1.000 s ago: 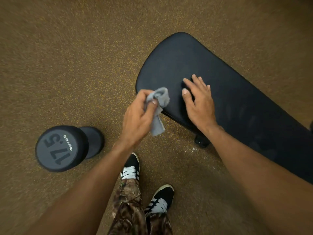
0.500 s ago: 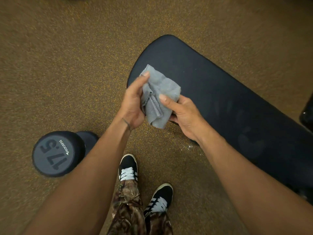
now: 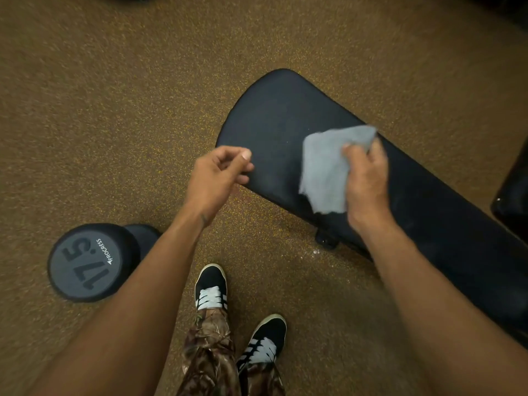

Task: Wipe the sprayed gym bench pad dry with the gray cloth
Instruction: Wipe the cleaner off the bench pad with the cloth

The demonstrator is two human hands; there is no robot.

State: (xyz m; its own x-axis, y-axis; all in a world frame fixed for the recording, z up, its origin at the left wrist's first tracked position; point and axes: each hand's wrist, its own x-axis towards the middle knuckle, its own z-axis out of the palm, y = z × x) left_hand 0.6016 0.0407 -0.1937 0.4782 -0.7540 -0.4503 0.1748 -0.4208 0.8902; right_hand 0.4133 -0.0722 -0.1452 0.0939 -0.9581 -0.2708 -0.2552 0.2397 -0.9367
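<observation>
Hanging rumpled over the bench pad (image 3: 280,118), the gray cloth (image 3: 324,172) is gripped by the right hand (image 3: 367,181). The left hand (image 3: 214,178) is held loosely curled, empty.

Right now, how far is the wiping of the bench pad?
Done: the right hand grips the gray cloth, opened out. In hand: it holds the cloth over the bench pad; contact is unclear. Left: the wiping; faint marks show along the pad. The left hand holds nothing.
</observation>
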